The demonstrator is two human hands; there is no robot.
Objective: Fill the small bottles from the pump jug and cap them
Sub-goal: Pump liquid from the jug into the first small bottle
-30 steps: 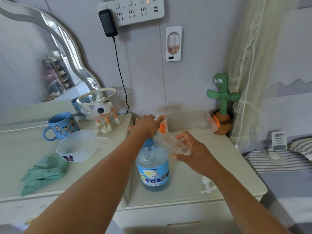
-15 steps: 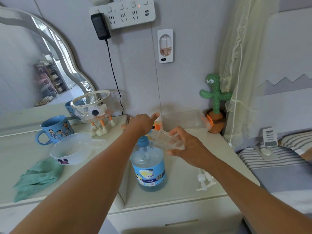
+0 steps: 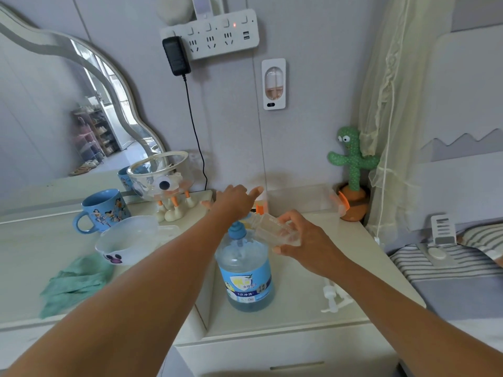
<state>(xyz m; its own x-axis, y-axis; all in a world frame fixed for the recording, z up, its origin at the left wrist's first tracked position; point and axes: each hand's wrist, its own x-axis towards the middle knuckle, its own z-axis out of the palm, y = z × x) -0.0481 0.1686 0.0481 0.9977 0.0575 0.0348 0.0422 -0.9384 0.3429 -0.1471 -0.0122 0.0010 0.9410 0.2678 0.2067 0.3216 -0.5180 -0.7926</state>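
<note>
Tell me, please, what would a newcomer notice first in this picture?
First, the two bare arms meeting at the center: the left hand rests on top of the blue pump jug, and the right hand holds a small clear bottle tilted at its nozzle. Next, the green cactus toy by the curtain.

Bare countertop (image 3: 299,303) right of the pump jug (image 3: 246,270) gives my fingers room; loose pump heads (image 3: 333,297) clutter its near-right part.

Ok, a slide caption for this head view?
Left hand on the pump jug; right hand tilts a small clear bottle at its nozzle.
</note>
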